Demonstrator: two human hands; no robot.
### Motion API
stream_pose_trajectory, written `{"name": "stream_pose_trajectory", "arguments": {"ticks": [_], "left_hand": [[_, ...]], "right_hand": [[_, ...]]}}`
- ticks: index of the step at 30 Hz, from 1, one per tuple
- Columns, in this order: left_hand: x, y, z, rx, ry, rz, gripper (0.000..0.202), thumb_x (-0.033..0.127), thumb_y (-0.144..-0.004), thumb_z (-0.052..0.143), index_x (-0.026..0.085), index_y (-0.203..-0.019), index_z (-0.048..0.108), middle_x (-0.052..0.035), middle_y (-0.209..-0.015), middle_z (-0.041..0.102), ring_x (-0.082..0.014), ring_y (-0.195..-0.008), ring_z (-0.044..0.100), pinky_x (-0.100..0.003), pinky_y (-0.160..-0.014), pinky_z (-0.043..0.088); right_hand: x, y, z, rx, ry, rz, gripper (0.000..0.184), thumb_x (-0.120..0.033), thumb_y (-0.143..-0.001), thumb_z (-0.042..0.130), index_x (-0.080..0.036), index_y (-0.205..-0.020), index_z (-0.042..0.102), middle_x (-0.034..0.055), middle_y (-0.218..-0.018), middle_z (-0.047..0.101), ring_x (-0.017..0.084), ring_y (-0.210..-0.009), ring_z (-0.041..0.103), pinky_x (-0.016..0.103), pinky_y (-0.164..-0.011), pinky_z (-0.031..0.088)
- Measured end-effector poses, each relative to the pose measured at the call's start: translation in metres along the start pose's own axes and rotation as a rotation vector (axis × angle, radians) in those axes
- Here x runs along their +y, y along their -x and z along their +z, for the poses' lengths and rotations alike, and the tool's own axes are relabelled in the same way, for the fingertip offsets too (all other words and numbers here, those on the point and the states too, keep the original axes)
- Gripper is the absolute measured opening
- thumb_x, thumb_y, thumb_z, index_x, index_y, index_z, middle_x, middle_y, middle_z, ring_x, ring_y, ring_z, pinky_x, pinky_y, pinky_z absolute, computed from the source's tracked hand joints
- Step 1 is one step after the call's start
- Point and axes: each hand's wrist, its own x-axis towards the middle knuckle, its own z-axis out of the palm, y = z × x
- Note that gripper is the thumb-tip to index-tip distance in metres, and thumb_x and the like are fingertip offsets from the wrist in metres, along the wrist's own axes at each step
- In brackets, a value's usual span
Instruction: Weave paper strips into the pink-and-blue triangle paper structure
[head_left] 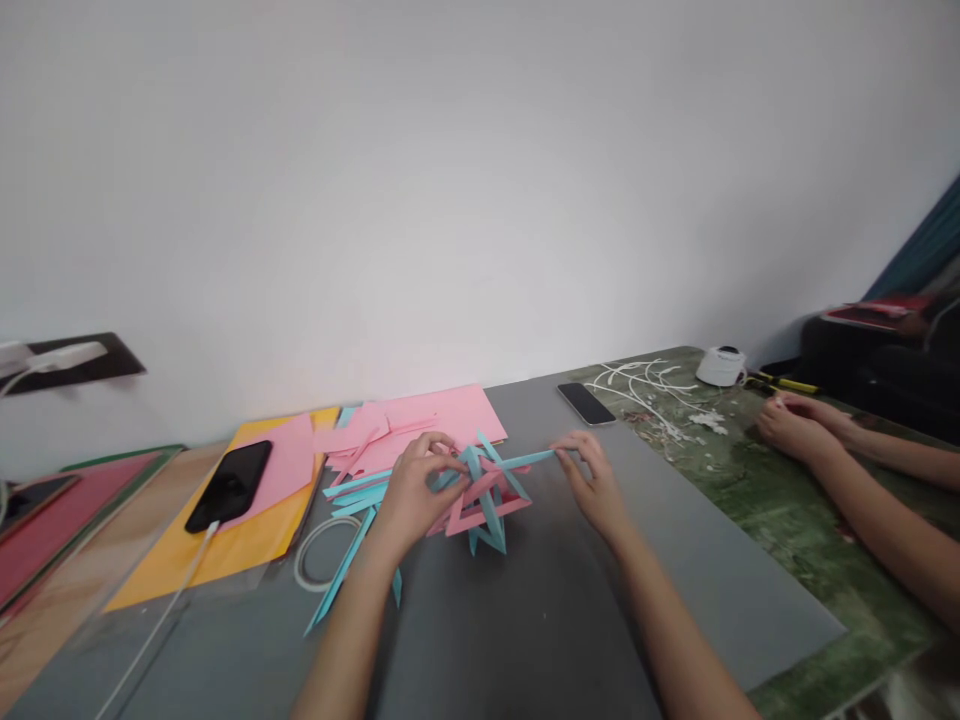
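A star-like figure (pixel 491 500) of folded pink and blue paper strips stands on the grey mat. On its left side, my left hand (pixel 427 485) is closed, thumb and fingers pinching the figure's edge. From the figure's upper right a blue paper strip (pixel 529 459) sticks out. My right hand (pixel 591 480) pinches the outer end of that strip between thumb and finger. Loose folded blue strips (pixel 364 495) lie left of the figure, partly hidden behind my left hand and forearm. Pink paper sheets (pixel 450 405) lie behind the figure.
A roll of tape (pixel 306 560) lies left of my forearm. One black phone (pixel 231 485) with a white cable rests on yellow and pink paper. Another phone (pixel 586 403) lies behind my right hand. At right, another person's hands (pixel 799 422) are near white cords (pixel 645 380).
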Motion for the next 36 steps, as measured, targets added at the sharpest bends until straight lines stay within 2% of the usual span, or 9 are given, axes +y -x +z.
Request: {"name": "stream_pose_trajectory", "arguments": {"ticks": [7,14,17,22,27,31,36], "left_hand": [[0.001,0.0,0.002,0.011,-0.07,0.009,0.011,0.023,-0.073,0.062,0.025,-0.08,0.069,-0.0054,-0.105,0.056,-0.0202,-0.096,0.053,-0.035,-0.082,0.044],[0.002,0.0,0.0,0.043,-0.064,-0.006,0.013,0.023,-0.074,0.06,0.025,-0.083,0.069,-0.0046,-0.099,0.057,-0.0185,-0.091,0.056,-0.032,-0.079,0.044],[0.002,0.0,0.0,0.028,-0.065,-0.021,0.007,0.025,-0.073,0.062,0.024,-0.078,0.068,-0.0045,-0.097,0.057,-0.0188,-0.091,0.055,-0.032,-0.079,0.044],[0.002,0.0,-0.004,0.008,-0.059,-0.06,0.002,0.021,-0.072,0.063,0.021,-0.071,0.064,-0.0034,-0.092,0.055,-0.0181,-0.09,0.055,-0.031,-0.079,0.043],[0.004,0.0,-0.013,-0.015,-0.014,-0.045,0.002,0.021,-0.074,0.06,0.021,-0.073,0.062,-0.0035,-0.097,0.056,-0.0185,-0.093,0.054,-0.032,-0.081,0.042],[0.005,0.001,-0.022,-0.04,-0.053,-0.057,0.003,0.022,-0.076,0.057,0.021,-0.074,0.058,-0.0034,-0.096,0.057,-0.0188,-0.093,0.054,-0.032,-0.081,0.041],[0.008,0.003,-0.029,-0.116,0.01,-0.128,0.005,0.022,-0.082,0.048,0.021,-0.082,0.053,-0.0017,-0.089,0.057,-0.0167,-0.086,0.054,-0.03,-0.077,0.042]], "right_hand": [[0.0,0.008,0.023,-0.062,-0.112,0.086,0.021,-0.037,-0.084,0.049,-0.023,-0.084,0.064,0.0045,-0.088,0.06,0.019,-0.088,0.054,0.03,-0.068,0.04],[0.011,0.007,0.021,-0.058,-0.151,0.128,0.022,-0.039,-0.083,0.05,-0.023,-0.084,0.065,0.0058,-0.094,0.06,0.02,-0.095,0.053,0.029,-0.067,0.039],[0.011,0.008,0.024,-0.086,-0.172,0.133,0.023,-0.041,-0.082,0.051,-0.023,-0.083,0.066,0.006,-0.094,0.06,0.02,-0.094,0.054,0.028,-0.065,0.039],[0.004,0.009,0.027,-0.104,-0.19,0.139,0.024,-0.041,-0.082,0.051,-0.022,-0.084,0.067,0.006,-0.092,0.061,0.02,-0.09,0.055,0.028,-0.064,0.039],[-0.004,0.008,0.021,-0.144,-0.167,0.209,0.029,-0.043,-0.078,0.057,-0.021,-0.094,0.066,0.0056,-0.089,0.064,0.016,-0.067,0.052,0.028,-0.061,0.04],[-0.009,0.008,0.018,-0.18,-0.146,0.211,0.03,-0.043,-0.076,0.059,-0.02,-0.095,0.066,0.0064,-0.093,0.065,0.017,-0.071,0.053,0.03,-0.068,0.042],[-0.02,0.01,0.018,-0.267,-0.105,0.181,0.032,-0.043,-0.073,0.063,-0.023,-0.098,0.064,0.0051,-0.092,0.065,0.018,-0.075,0.055,0.031,-0.068,0.042]]}}
